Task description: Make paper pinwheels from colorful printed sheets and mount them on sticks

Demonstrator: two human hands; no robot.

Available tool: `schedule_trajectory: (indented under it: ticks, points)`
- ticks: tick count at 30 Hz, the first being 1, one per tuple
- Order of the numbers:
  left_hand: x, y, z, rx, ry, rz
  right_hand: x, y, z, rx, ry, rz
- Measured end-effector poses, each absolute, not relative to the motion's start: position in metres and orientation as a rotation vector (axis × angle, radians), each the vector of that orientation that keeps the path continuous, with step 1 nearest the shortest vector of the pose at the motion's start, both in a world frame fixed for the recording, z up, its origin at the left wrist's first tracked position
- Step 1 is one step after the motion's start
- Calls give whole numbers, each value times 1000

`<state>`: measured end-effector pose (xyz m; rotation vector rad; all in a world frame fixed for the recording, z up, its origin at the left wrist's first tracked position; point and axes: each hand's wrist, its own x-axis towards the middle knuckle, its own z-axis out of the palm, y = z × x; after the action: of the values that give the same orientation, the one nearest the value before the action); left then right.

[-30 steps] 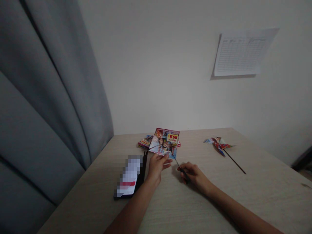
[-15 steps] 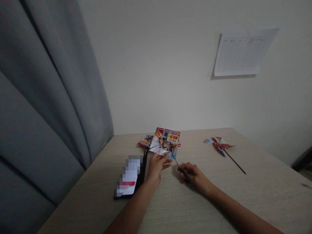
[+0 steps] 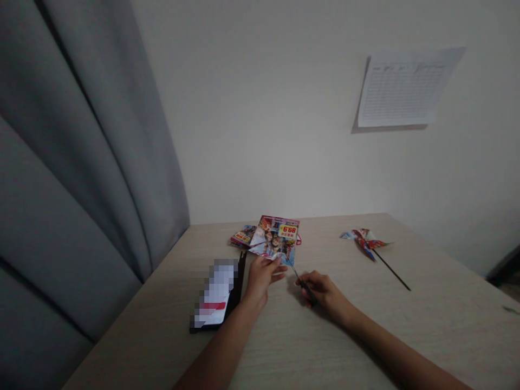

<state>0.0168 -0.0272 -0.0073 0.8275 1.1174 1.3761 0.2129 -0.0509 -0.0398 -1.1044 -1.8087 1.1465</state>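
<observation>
Left hand (image 3: 262, 279) pinches the near edge of a glossy multicoloured printed paper square (image 3: 274, 241) — lying on a pale wood-grain tabletop (image 3: 345, 346); right hand (image 3: 323, 292) closed around black-handled steel scissors (image 3: 306, 290), blades at the square's near corner.

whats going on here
A person is at a desk with a glossy printed sheet that has slits cut into it. Their left hand pinches its near edge, while their right hand holds scissors with the blades reaching to the sheet. A paper pinwheel on a dark stick lies off to the right, and a phone lies left of the left hand.
</observation>
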Motion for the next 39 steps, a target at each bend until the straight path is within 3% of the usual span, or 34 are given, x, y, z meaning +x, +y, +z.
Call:
schedule_trajectory:
  ticks: [26,39]
  points:
    - [19,-30,-6,872,1119,1296,209,-52,-34,-995,-1656,1338]
    - [20,-32,-6,857,1120,1316,209,-54,-30,-1092,-1726,1193]
